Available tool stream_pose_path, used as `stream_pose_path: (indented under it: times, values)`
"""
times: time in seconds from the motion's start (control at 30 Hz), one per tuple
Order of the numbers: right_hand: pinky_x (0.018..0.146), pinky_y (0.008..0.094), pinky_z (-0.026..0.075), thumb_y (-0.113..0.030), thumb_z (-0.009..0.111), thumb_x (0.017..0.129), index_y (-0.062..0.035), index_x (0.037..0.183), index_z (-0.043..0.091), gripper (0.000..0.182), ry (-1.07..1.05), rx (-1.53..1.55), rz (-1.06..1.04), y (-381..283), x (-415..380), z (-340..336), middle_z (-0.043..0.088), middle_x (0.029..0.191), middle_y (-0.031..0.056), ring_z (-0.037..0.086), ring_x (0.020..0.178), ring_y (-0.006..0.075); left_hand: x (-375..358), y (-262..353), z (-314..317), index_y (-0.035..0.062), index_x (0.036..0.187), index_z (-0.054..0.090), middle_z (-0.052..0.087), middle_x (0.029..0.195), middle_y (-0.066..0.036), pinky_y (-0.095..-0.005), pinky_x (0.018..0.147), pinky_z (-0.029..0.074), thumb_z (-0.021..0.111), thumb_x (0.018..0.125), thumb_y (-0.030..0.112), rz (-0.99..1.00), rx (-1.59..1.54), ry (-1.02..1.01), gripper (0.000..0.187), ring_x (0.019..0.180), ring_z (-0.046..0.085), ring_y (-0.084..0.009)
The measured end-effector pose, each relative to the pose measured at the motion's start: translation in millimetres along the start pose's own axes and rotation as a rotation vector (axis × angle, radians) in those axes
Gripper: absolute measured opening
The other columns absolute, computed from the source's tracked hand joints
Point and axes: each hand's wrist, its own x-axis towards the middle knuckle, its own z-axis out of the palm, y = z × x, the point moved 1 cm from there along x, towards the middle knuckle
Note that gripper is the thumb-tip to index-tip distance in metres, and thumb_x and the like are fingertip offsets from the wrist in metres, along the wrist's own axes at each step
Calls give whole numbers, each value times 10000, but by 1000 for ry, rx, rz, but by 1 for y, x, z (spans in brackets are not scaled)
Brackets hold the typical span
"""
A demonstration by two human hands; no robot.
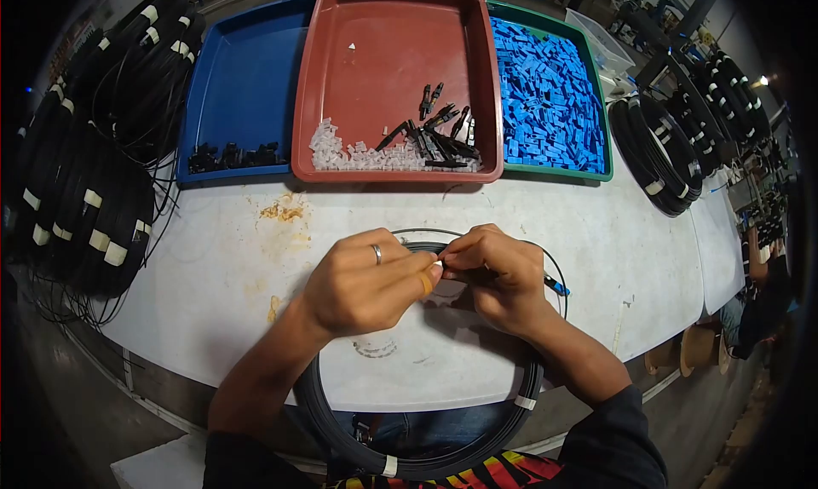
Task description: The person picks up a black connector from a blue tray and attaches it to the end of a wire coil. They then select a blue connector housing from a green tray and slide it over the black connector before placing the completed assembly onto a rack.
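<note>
My left hand, with a ring and a tan bandage on its fingers, is closed in a pinch on a small white piece. Fingertip to fingertip with it, my right hand is pinched too; what it holds is mostly hidden by the fingers. Beneath both hands lies a coil of black cable, bound with white tape and hanging over the table's near edge. A black connector with a blue end sticks out just right of my right hand, on a loose loop of cable.
Across the back stand a blue tray with black parts, a red tray with clear pieces and black connectors, and a green tray full of blue clips. Taped cable coils are stacked left; another coil sits right.
</note>
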Motion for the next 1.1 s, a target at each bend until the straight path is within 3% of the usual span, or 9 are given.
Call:
stream_pose_path:
  times: [0.2, 0.3, 0.37, 0.43, 0.73, 0.8, 0.9, 0.93, 1.1]
  values:
    - [653, 345, 541, 100, 785, 699, 21, 837, 664, 200, 104, -247, -387, -7, 10, -8, 730, 854, 139, 708, 725, 265, -3, -1, 1, 0, 780, 709, 743, 749, -131, -321, 598, 562, 840, 707, -65, -384, -312, 85, 163, 581, 685, -219]
    - [712, 355, 553, 155, 661, 606, 29, 855, 662, 279, 33, -245, -289, -14, 1, -8, 732, 925, 147, 714, 801, 285, -1, 1, 0, -8, 763, 702, 743, 763, -128, -319, 597, 561, 836, 708, -63, -303, -273, 54, 155, 606, 695, -214]
    - [714, 341, 573, 177, 635, 616, 39, 883, 668, 304, 2, 94, 183, -12, -4, -4, 735, 898, 151, 723, 813, 269, 3, 5, -2, -17, 752, 694, 736, 778, -128, -316, 586, 558, 827, 707, -68, 63, 54, -36, 149, 635, 703, -214]
    - [722, 326, 588, 196, 623, 626, 44, 909, 674, 326, -8, 73, 143, -12, -2, -4, 739, 888, 158, 728, 819, 260, 2, 3, -3, -26, 751, 687, 728, 788, -129, -315, 573, 554, 825, 704, -66, 77, 60, -32, 151, 657, 709, -217]
    - [684, 357, 561, 165, 687, 632, 22, 863, 652, 274, 74, -270, -325, -10, 4, -8, 728, 875, 158, 713, 784, 285, -2, 2, 1, -23, 754, 694, 740, 778, -124, -300, 581, 554, 836, 697, -60, -541, -415, 53, 158, 623, 691, -202]
    - [685, 359, 562, 159, 700, 621, 19, 851, 651, 274, -2, -49, -39, -6, -1, -7, 732, 875, 155, 713, 780, 286, -1, 0, 2, -17, 760, 702, 740, 760, -116, -300, 593, 557, 838, 699, -62, -117, -153, 0, 155, 608, 685, -201]
    - [686, 362, 564, 156, 694, 604, 19, 847, 652, 282, 7, 124, 167, -2, -4, -1, 733, 869, 155, 715, 779, 288, 1, 3, 1, -10, 762, 706, 735, 742, -115, -302, 593, 552, 833, 704, -67, 64, 63, -61, 151, 597, 681, -206]
    - [680, 364, 553, 150, 689, 585, 12, 843, 654, 294, 26, 52, 70, -2, -1, -1, 729, 873, 141, 707, 771, 282, 0, 2, 1, -10, 762, 706, 735, 742, -115, -302, 593, 552, 833, 704, -67, 61, 68, -61, 151, 597, 681, -206]
    - [657, 359, 540, 146, 726, 651, 3, 840, 664, 246, 103, -172, -267, -6, 8, -4, 725, 871, 128, 702, 739, 262, -3, 1, 2, 1, 753, 702, 733, 736, -113, -307, 571, 536, 830, 703, -70, -394, -313, 103, 155, 582, 669, -209]
